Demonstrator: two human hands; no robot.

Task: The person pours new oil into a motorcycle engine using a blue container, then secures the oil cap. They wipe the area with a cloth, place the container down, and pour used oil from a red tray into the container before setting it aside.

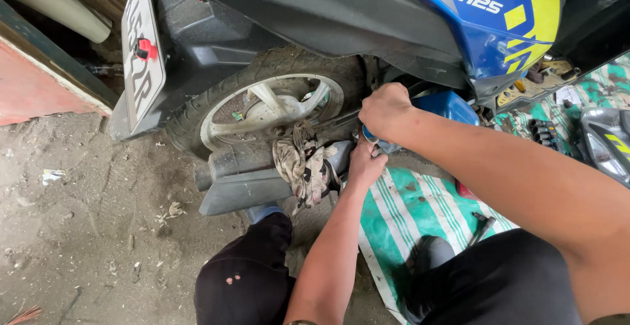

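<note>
Right hand (386, 110): fingers curled into a clenched grip over the top of a blue plastic bottle (445, 107); the neck of the bottle is hidden under the knuckles.
Left hand (365, 162): held just beneath the right hand, fingers bent around a small round blue-and-silver part (369, 135); whether they clamp it or merely steady it cannot be told.
Blue plastic bottle: tilted toward the rear of the scooter, its body lying between the right hand and the blue side panel, just behind the rear wheel.
Mottled beige cloth rag (303, 163): draped over the black exhaust muffler (252, 175), just beside the left hand.
Rear wheel with white cast spokes and a dusty black tyre (272, 104): standing above the muffler, well inside the black rear mudguard.
White number plate with 2 red fasteners (141, 48): mounted on the mudguard, at the far left of the scooter.
Blue scooter side panel with yellow chevrons (515, 13): above and to the right of the 2 hands.
Green-and-white striped plastic mat (407, 208): spread on the dirt ground under the forearms.
Small dark metal tool (481, 226): lying on the mat, near the right knee.
Knees in black trousers (246, 276): 1 on either side of the left forearm.
</note>
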